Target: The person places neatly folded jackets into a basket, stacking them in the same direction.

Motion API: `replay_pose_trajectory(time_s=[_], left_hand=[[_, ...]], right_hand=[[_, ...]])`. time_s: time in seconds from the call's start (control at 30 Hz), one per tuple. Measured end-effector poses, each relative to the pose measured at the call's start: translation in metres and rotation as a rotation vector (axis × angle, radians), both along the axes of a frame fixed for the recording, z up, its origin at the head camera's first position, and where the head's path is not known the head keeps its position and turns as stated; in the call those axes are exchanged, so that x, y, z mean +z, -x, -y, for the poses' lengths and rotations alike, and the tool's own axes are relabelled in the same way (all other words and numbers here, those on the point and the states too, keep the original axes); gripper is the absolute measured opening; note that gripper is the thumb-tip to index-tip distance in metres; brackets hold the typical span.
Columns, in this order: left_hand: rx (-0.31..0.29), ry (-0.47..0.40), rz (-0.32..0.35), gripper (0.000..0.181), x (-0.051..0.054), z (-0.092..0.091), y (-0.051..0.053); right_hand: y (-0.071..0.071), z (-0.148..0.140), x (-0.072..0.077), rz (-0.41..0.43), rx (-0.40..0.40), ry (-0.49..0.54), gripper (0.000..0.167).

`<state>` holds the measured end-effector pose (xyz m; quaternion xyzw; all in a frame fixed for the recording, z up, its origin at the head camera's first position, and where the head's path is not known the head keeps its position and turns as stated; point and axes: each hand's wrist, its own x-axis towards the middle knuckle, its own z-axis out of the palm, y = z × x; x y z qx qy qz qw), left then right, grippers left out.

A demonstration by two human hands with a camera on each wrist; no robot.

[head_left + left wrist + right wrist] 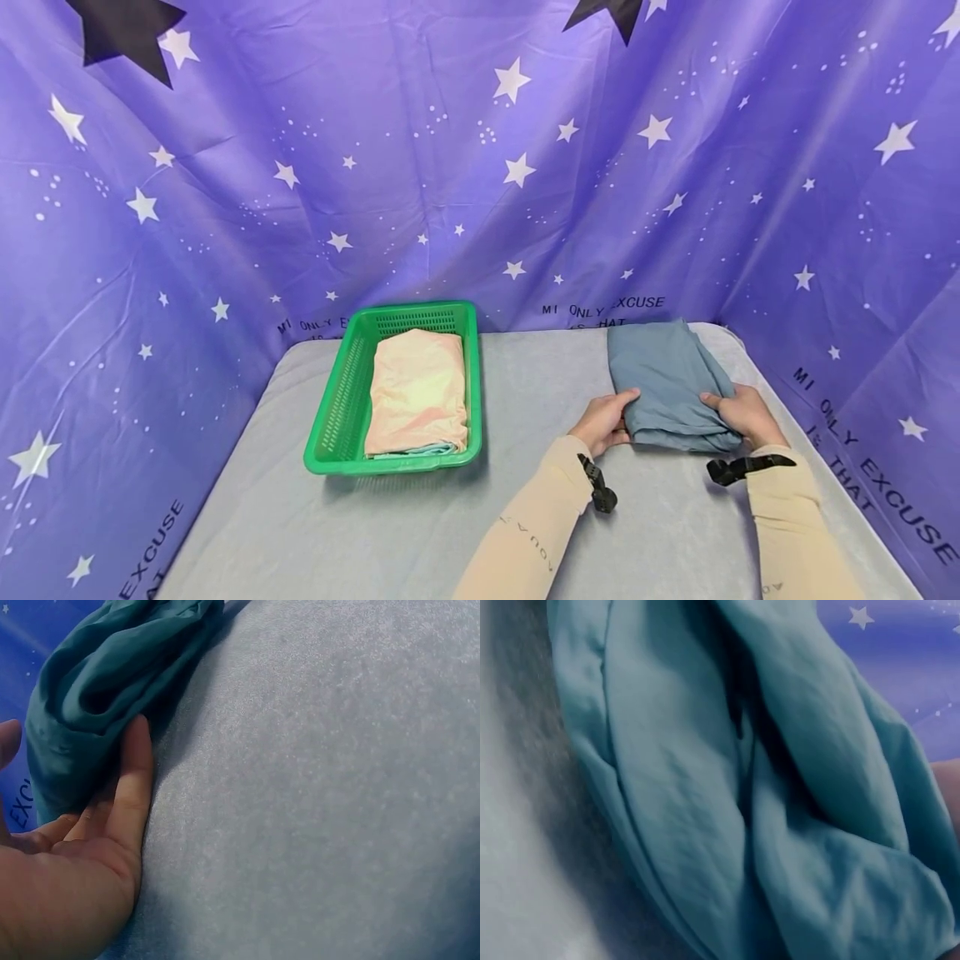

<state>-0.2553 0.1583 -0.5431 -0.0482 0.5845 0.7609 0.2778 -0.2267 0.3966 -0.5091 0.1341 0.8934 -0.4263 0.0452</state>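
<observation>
A folded blue-grey garment [667, 379] lies at the right side of the table. My left hand [602, 423] grips its near left corner, thumb on top and fingers beneath. At the right edge, my right hand [750, 421] holds the garment with the thumb over it; its other fingers are mostly hidden. Seen from the left wrist, the garment [75, 727] shows loose layered folds between thumb and fingers. The right wrist view is filled by the garment's layers [675, 765] and a stitched seam, with only a sliver of hand at the right border.
A green plastic basket [318, 442] stands left of centre on the grey table cover [540, 383]. Inside it a folded pink cloth [416, 387] lies over a teal one [420, 450]. Purple star-printed curtains [420, 167] enclose the table at the back and sides.
</observation>
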Motion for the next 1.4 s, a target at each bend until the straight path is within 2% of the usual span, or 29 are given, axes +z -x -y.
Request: replay_pose_trajectory(time_s=[0.13, 0.6, 0.8, 1.03, 1.23, 1.4], left_hand=[[0.004, -0.038, -0.002, 0.028, -0.002, 0.0, 0.0], [-0.009, -0.065, -0.046, 0.039, -0.004, 0.004, 0.0], [0.015, -0.075, -0.07, 0.039, -0.007, 0.005, -0.001], [0.074, -0.055, -0.071, 0.035, -0.01, 0.007, -0.006], [0.062, -0.03, -0.085, 0.026, -0.003, 0.015, -0.01], [0.057, -0.038, -0.091, 0.026, 0.003, 0.023, -0.012]], right_hand=[[-0.005, 0.007, -0.001, -0.038, 0.003, 0.02, 0.061], [-0.018, 0.02, 0.0, -0.104, -0.039, 0.082, 0.063], [-0.022, 0.027, 0.002, -0.139, -0.046, 0.085, 0.063], [-0.029, 0.036, 0.001, -0.153, -0.045, 0.094, 0.065], [-0.032, 0.039, 0.002, -0.156, -0.062, 0.098, 0.066], [-0.035, 0.043, 0.006, -0.166, -0.062, 0.09, 0.067]])
